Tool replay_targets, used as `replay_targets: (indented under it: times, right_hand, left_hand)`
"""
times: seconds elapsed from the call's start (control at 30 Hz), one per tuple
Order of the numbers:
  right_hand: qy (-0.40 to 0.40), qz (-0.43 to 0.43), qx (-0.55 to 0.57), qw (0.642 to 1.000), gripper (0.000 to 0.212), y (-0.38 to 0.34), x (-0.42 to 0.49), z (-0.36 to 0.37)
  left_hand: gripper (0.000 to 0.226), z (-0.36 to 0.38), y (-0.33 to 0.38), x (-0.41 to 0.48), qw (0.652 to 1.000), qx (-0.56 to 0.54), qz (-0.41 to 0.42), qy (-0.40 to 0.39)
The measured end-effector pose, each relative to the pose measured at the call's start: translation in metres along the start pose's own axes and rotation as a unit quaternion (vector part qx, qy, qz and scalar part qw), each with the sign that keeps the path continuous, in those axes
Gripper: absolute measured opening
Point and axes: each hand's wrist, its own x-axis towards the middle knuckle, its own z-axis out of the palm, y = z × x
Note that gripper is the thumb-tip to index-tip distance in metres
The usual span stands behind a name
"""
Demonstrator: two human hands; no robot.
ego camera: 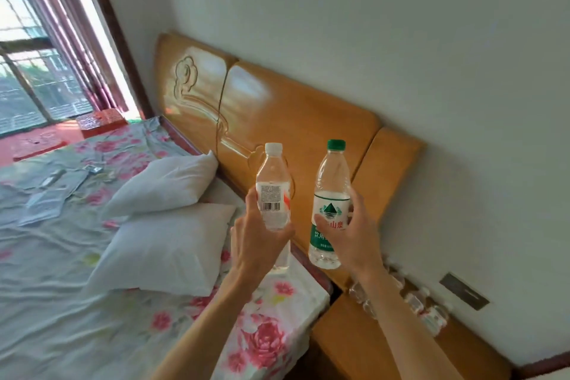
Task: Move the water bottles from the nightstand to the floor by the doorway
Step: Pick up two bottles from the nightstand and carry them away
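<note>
My left hand grips a clear water bottle with a white cap and a barcode label, held upright in the air over the bed's edge. My right hand grips a second bottle with a green cap and a green-and-white label, also upright, in front of the headboard. Both bottles are lifted above the wooden nightstand at the lower right. Several more bottles lie or stand along the nightstand's back by the wall, partly hidden behind my right forearm.
A bed with a floral sheet and two white pillows fills the left. The wooden headboard runs along the wall. A window with curtains is far left. A wall plate sits above the nightstand.
</note>
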Motion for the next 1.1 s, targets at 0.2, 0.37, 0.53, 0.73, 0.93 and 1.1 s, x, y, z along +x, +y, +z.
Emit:
replay_targets:
  times: [0.2,0.37,0.53,0.73,0.93,1.1]
  right_hand:
    - [-0.096,-0.060,0.034,0.993,0.083,-0.055,-0.005,0.062]
    - [-0.132,-0.090,0.051,0.986,0.074,-0.107,-0.031,0.113]
    - [-0.169,-0.117,0.069,0.976,0.065,-0.153,-0.068,0.157]
    - [-0.207,-0.139,0.088,0.964,0.078,-0.203,-0.111,0.207]
    - [-0.235,-0.174,0.092,0.952,0.084,-0.255,-0.161,0.253]
    - [-0.275,-0.194,0.131,0.932,0.084,-0.301,-0.206,0.296]
  left_hand:
    - [0.082,-0.085,-0.031,-0.013,0.994,0.053,-0.054,0.085]
    - [0.083,-0.155,-0.060,-0.032,0.981,0.083,-0.096,0.148]
    - [0.085,-0.216,-0.093,-0.055,0.968,0.086,-0.115,0.204]
    - [0.085,-0.288,-0.125,-0.087,0.954,0.097,-0.142,0.244]
    - [0.086,-0.361,-0.153,-0.125,0.937,0.127,-0.160,0.283]
    - [0.088,-0.424,-0.178,-0.161,0.920,0.152,-0.167,0.319]
